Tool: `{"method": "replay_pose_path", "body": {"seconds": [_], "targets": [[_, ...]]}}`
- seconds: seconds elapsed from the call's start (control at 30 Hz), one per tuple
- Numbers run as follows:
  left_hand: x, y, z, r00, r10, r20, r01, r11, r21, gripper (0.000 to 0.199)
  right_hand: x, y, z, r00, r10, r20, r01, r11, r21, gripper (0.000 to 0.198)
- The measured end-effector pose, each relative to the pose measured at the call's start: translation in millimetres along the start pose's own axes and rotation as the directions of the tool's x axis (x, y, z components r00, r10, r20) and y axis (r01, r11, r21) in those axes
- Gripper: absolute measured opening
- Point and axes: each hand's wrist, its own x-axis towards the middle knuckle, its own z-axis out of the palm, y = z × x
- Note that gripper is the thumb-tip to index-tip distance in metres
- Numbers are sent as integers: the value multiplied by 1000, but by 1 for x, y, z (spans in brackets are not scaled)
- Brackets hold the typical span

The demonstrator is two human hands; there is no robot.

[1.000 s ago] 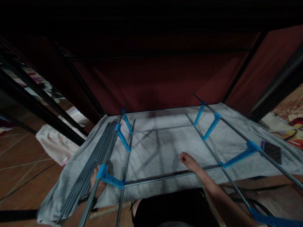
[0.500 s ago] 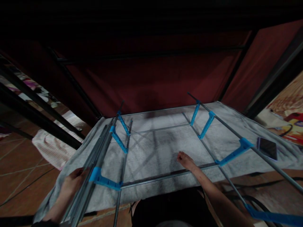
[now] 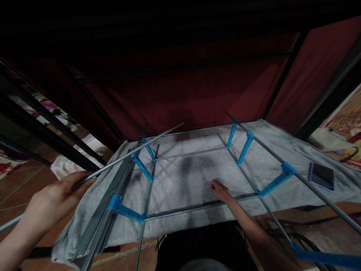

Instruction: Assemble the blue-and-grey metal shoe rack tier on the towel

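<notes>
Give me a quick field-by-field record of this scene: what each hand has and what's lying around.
left hand: grips one metal rod, raised at a slant
right hand: rests on the grey cloth by the frame's near bar
frame: metal tubes joined by blue connectors
rod bundle: on cloth's left edge
phone: on cloth, right

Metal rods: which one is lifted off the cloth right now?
The single rod in the left hand, angled up over the bundle of rods lying flat along the cloth's left edge.
</notes>
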Motion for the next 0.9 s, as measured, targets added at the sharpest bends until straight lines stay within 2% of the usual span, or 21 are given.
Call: {"method": "replay_pose_path", "body": {"seconds": [0.07, 0.2, 0.27, 0.3, 0.43, 0.53, 0.63, 0.9], "targets": [[11, 37, -29, 993, 109, 51, -109, 994, -10, 56, -1, 0, -2, 1000, 3, 14, -3, 1000, -8, 11], [36, 115, -69, 943, 323, 74, -326, 945, 26, 41, -1, -1, -5, 999, 8, 39, -7, 1000, -24, 12], [47, 151, -80, 897, 430, 99, -438, 896, 70, 37, -1, -2, -6, 999, 15, 42, -14, 999, -29, 14], [52, 169, -84, 872, 483, 76, -489, 868, 88, 36, -2, -3, -7, 999, 19, 44, -17, 999, -31, 14], [62, 230, -85, 777, 627, 50, -629, 773, 87, 31, -5, -5, -9, 999, 17, 47, -15, 1000, -25, 17], [68, 264, -72, 740, 671, 43, -673, 738, 55, 32, -6, -4, -9, 999, 10, 50, -10, 1000, -16, 20], [74, 284, -46, 747, 663, 45, -664, 747, 21, 33, -6, -2, -9, 999, 8, 48, -8, 1000, -9, 19], [72, 295, 51, 807, 583, 91, -576, 812, -93, 36, -5, -2, -9, 1000, -1, 29, 0, 1000, 15, 17]]}}
